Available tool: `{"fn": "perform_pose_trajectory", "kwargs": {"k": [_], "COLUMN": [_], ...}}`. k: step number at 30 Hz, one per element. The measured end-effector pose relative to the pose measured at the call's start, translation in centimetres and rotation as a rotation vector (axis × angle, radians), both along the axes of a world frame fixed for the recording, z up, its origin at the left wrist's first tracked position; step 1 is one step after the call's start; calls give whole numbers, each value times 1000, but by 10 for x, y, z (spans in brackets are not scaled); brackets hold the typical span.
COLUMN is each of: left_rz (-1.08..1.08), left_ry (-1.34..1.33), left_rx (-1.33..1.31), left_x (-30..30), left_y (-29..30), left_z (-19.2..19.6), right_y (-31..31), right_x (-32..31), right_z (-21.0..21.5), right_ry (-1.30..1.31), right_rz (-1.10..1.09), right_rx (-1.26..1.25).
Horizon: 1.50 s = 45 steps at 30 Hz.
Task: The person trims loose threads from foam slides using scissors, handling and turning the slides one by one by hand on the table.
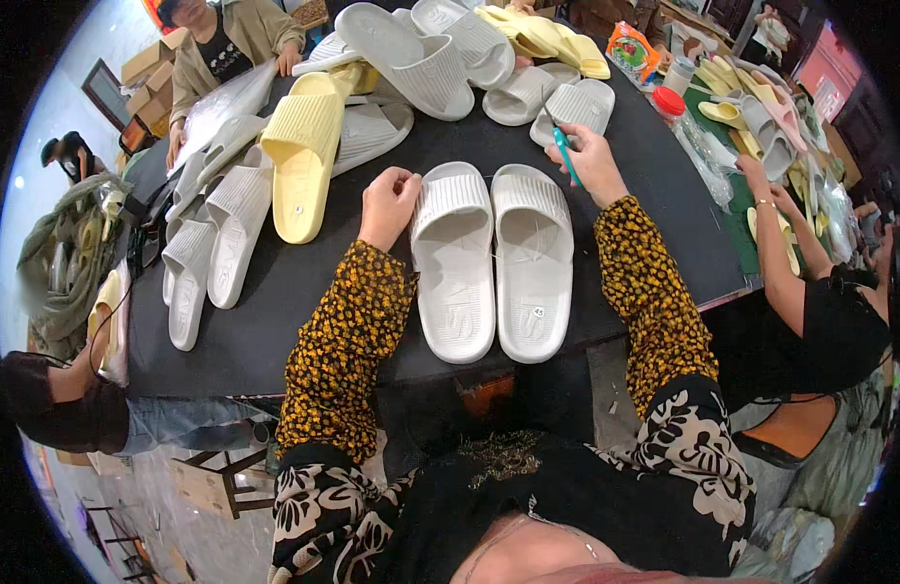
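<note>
Two white slide slippers, a left one [454, 209] and a right one [533, 200], lie side by side on the black table in front of me, toes pointing away. A thin loose thread [524, 257] seems to trail at the strap of the right one. Beside the left slipper's strap, my left hand [389, 206] is closed; whatever its fingers pinch, if anything, cannot be made out. My right hand [590, 164] grips teal-handled thread snips [564, 154] above the table, beyond the right slipper, blades pointing away.
A yellow slipper [301, 161] and several grey ones [240, 226] lie at the left; more slippers [411, 63] are heaped at the far side. A red-lidded jar [669, 101] stands far right. Co-workers' arms [781, 234] reach in from the right; another person [226, 58] works far left.
</note>
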<state>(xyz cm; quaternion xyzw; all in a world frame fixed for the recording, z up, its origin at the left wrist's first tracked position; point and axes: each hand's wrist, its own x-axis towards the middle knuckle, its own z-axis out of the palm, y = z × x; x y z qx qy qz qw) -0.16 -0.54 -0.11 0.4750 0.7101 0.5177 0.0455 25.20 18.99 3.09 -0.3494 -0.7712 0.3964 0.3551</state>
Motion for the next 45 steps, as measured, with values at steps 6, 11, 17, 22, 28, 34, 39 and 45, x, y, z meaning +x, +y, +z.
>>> {"fn": "perform_pose_trajectory", "kwargs": {"k": [6, 11, 17, 22, 28, 34, 39, 45], "left_rz": [-30, 6, 51, 235, 126, -321, -372, -612], "left_ry": [-285, -65, 500, 728, 611, 131, 106, 144], "left_rx": [13, 149, 106, -78, -375, -124, -152, -410], "left_x": [-10, -7, -24, -35, -47, -47, -21, -6], "left_y": [-6, 13, 63, 126, 152, 146, 108, 75], "left_z": [16, 42, 98, 93, 93, 131, 199, 213], "right_y": [-36, -12, -19, -12, -17, -9, -8, 3], "right_x": [2, 7, -5, 0, 1, 2, 0, 0], "right_z": [20, -14, -15, -18, -10, -17, -17, -22], "right_ry": [231, 170, 178, 121, 178, 257, 248, 349], "right_rz": [91, 35, 37, -30, -79, -74, -74, -120], "right_rx": [-289, -81, -75, 8, -11, -34, -38, -85]}}
